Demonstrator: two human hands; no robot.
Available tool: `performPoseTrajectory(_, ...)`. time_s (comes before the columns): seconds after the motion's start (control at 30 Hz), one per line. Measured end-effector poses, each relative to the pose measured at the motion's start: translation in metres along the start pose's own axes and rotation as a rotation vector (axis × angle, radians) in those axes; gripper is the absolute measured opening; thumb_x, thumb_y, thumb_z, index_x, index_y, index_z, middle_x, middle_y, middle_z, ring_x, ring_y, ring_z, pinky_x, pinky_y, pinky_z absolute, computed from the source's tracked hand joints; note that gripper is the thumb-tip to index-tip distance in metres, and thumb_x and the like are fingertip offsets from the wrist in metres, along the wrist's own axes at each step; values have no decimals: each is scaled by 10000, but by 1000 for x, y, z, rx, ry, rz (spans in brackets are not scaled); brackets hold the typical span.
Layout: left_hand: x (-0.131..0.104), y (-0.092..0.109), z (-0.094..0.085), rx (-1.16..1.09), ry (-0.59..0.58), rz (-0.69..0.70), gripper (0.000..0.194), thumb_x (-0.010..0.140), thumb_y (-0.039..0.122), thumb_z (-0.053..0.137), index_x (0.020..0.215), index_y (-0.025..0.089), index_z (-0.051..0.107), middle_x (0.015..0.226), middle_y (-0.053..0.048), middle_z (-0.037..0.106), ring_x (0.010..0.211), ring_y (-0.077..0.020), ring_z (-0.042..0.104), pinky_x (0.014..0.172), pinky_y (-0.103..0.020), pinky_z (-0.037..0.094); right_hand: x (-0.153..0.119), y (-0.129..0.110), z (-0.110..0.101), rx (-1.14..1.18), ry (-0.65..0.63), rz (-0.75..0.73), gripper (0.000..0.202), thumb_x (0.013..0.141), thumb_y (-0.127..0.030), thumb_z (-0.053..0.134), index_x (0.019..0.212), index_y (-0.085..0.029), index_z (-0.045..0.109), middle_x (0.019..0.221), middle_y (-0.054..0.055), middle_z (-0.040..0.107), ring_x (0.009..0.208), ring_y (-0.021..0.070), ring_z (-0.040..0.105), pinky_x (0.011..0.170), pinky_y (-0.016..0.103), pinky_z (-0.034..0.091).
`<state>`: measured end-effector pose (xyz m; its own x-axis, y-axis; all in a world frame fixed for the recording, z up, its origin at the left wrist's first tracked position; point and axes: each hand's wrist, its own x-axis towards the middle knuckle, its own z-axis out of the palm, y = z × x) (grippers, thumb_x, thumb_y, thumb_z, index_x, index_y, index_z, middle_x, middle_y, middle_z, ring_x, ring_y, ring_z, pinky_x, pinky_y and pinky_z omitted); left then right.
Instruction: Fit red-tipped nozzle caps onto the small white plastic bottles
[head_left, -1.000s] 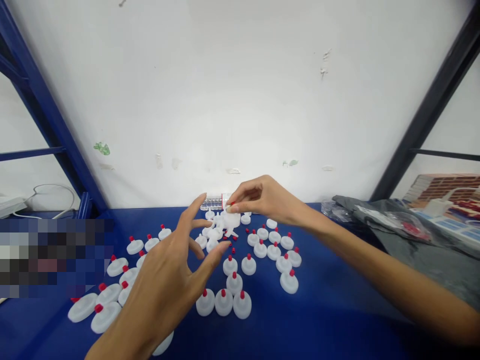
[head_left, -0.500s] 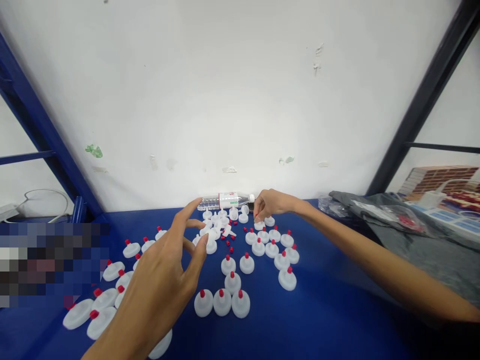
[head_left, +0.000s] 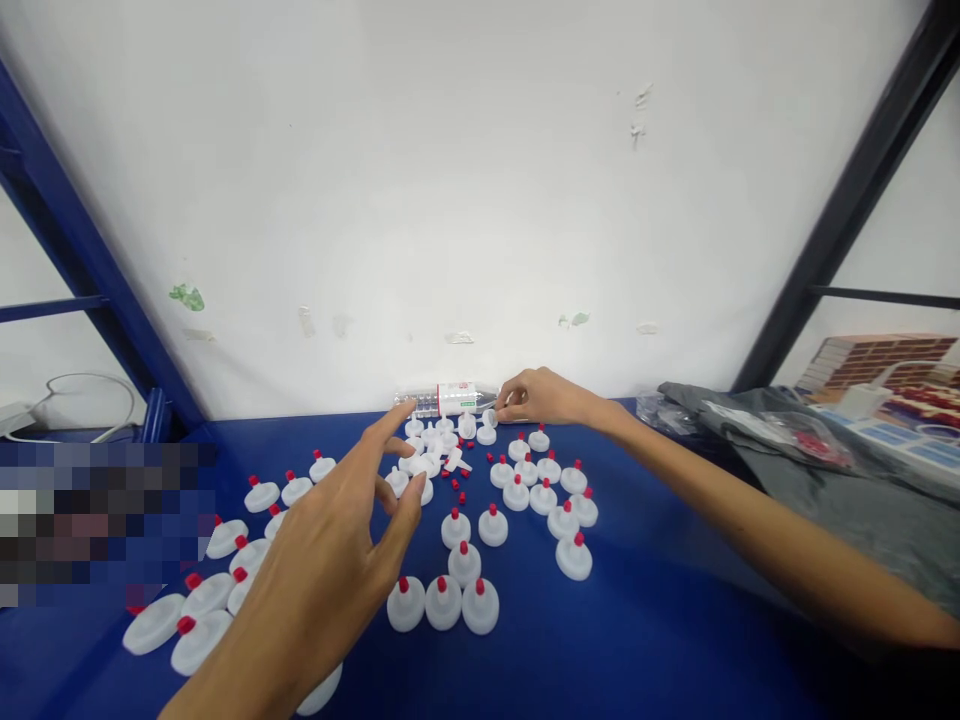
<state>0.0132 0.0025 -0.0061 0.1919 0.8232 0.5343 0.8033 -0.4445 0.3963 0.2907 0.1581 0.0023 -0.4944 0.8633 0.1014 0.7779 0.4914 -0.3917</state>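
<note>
My left hand [head_left: 330, 540] hovers over the blue table with thumb and fingers apart, holding nothing. Just beyond its fingertips lies a loose pile of white spout caps [head_left: 425, 464] without red tips. At the table's far side, my right hand [head_left: 536, 395] has its fingers pinched at a tilted white spout cap [head_left: 488, 418], beside the lying bottle's neck. Several small red tips [head_left: 462, 497] are scattered by the pile. White caps with red tips fitted stand to the right [head_left: 543, 499], in the middle [head_left: 464, 563] and, partly behind my left forearm, at the left [head_left: 202, 641].
A clear plastic bottle [head_left: 456, 399] lies along the white wall [head_left: 480, 200]. Grey plastic bags [head_left: 750, 420] and a brick-patterned box [head_left: 874, 365] are at the right. Blue [head_left: 97, 260] and dark [head_left: 825, 210] posts flank the table. A white cable [head_left: 90, 380] is at the left.
My right hand has moved left and back, leaving a red-tipped cap standing in the right group and reaching the tilted spout cap. My left hand has barely shifted.
</note>
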Motion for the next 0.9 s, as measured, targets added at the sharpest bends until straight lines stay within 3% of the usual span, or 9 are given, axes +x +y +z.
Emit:
performPoseTrajectory(0.07, 0, 0, 0, 1, -3, 4, 545, 1008, 439, 473, 1522, 414, 293, 1177, 5, 691, 507, -97, 594, 511, -276, 525, 2, -4, 10, -24, 52, -35, 255, 888, -388, 680, 1040, -208, 779, 937, 56, 797, 825, 210, 718, 704, 280, 467)
performPoseTrajectory(0.2, 1, 0, -1, 0, -20, 1, 519, 1008, 455, 475, 1503, 407, 326, 1159, 5, 695, 525, -105, 614, 509, -273, 525, 7, -6, 27, -51, 79, -67, 118, 844, -226, 709, 934, -203, 782, 828, 36, 785, 736, 200, 695, 625, 275, 423)
performPoseTrajectory(0.3, 1, -1, -1, 16, -14, 8, 491, 1010, 458, 471, 1485, 396, 362, 1172, -1, 692, 557, -116, 636, 491, -266, 503, 5, -7, 22, -33, 90, -78, 59, 813, -161, 721, 811, -193, 771, 790, 38, 776, 739, 203, 700, 635, 274, 435)
performPoseTrajectory(0.37, 0, -3, 1, 33, -1, 13, 475, 1014, 460, 468, 1476, 385, 390, 1172, -8, 694, 598, -131, 657, 492, -268, 493, 1, -14, 12, -1, 83, -101, 38, 826, -208, 740, 806, -192, 768, 795, 38, 778, 761, 203, 714, 663, 272, 472)
performPoseTrajectory(0.47, -1, -5, 2, 47, 19, 7, 498, 1002, 502, 492, 1475, 362, 423, 1100, -13, 714, 690, -171, 693, 500, -272, 485, -11, -40, -4, 137, 79, -173, 146, 882, -332, 718, 908, -196, 764, 855, 37, 787, 796, 182, 728, 700, 265, 526)
performPoseTrajectory(0.57, -2, -6, 4, 50, 49, 33, 557, 964, 558, 552, 1464, 330, 468, 985, -5, 730, 733, -201, 699, 499, -273, 467, -29, -81, -9, 506, 55, -307, 230, 862, -401, 747, 944, -187, 757, 854, 47, 779, 785, 176, 724, 714, 288, 560)
performPoseTrajectory(0.7, -1, -6, 3, 33, 88, 132, 329, 973, 497, 579, 1242, 322, 650, 946, 23, 723, 545, -125, 586, 522, -272, 456, -46, -119, -5, 656, 11, -416, 270, 883, -449, 729, 991, -203, 761, 913, 47, 782, 819, 165, 716, 713, 281, 552)
performPoseTrajectory(0.8, 1, -7, 1, 43, 118, 121, 301, 979, 484, 571, 1182, 287, 674, 912, 21, 698, 503, -107, 525, 556, -281, 474, -42, -112, -2, 571, 108, -380, 281, 955, -445, 642, 1029, -198, 753, 910, 47, 780, 780, 156, 708, 694, 276, 531)
performPoseTrajectory(0.9, 2, -6, 1, 81, 109, 80, 364, 993, 508, 526, 1223, 263, 664, 898, 5, 685, 577, -138, 581, 563, -290, 483, -25, -80, 3, 226, 273, -259, 271, 995, -380, 580, 959, -187, 766, 877, 52, 774, 751, 165, 687, 713, 299, 495)
